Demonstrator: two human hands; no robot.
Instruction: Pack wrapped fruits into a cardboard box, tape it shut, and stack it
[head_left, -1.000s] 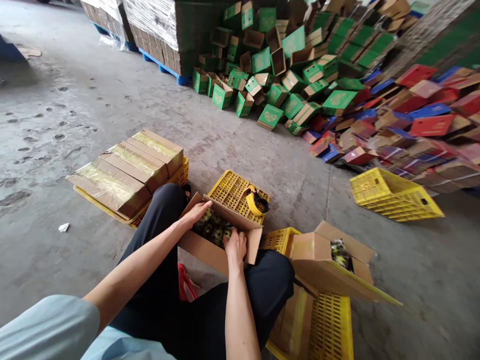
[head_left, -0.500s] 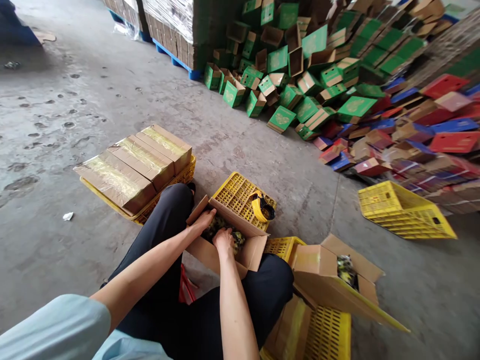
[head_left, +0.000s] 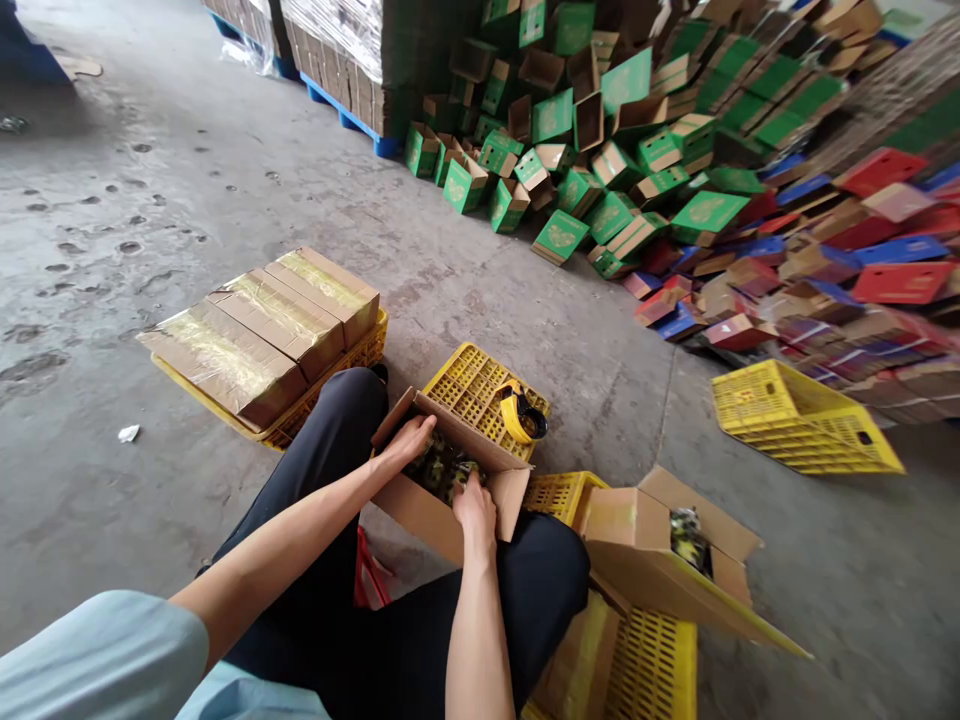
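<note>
An open cardboard carton (head_left: 424,515) rests across my thighs, its flaps spread. Inside lie several small dark packets (head_left: 435,465) with yellow-green patches; their exact kind is hard to make out. My left hand (head_left: 407,442) reaches over the carton's left end, fingers stretched out along the inside near the far wall, partly hidden. Toward the right end, my right hand (head_left: 475,508) has its fingers closed on a packet (head_left: 463,472) among the others.
Beyond the carton, a yellow tape dispenser (head_left: 520,412) sits on an upturned yellow crate (head_left: 466,375). Taped cartons (head_left: 262,325) fill a crate on the left. Another open carton (head_left: 637,540) tilts at right, over a crate (head_left: 660,660). Green boxes (head_left: 559,235) are heaped behind.
My right hand has shifted right and slightly up inside the carton, exposing more packets between the hands. My left hand stays at the left end.
</note>
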